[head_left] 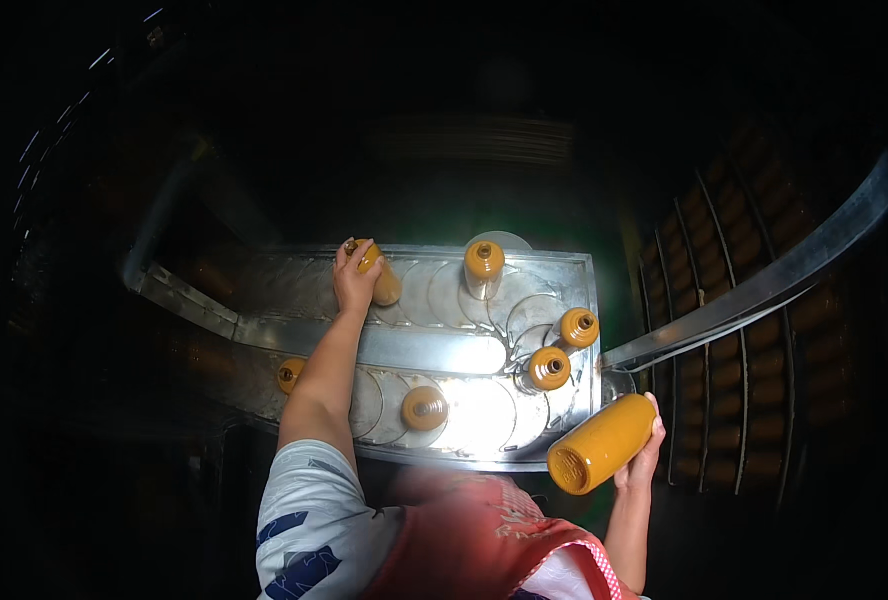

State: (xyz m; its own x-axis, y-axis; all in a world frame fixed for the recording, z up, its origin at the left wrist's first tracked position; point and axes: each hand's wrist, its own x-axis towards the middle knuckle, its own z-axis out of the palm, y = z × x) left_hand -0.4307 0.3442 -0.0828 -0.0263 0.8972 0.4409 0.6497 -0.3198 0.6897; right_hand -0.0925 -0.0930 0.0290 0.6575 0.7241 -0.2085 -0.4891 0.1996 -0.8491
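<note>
My left hand (356,282) reaches to the far left of a metal conveyor (374,349). Its fingers are closed round the neck end of a mustard-brown bottle (388,287), which leans there. At the near right corner my right hand (644,455) grips another mustard-brown bottle (604,445) from its right side. That one is tilted, its round base turned toward me and its neck out of sight. Similar bottles stand on the plates: one far bottle (484,265), two at the right bend, one near bottle (425,408), and one partly behind my left forearm.
Curved overlapping plates (539,315) run round the conveyor's right end, inside a raised metal rim (592,290). A metal bar (764,280) slants up at the right. Beyond it, dark racks (734,380) hold rows of brownish things. Much of the surroundings is dark.
</note>
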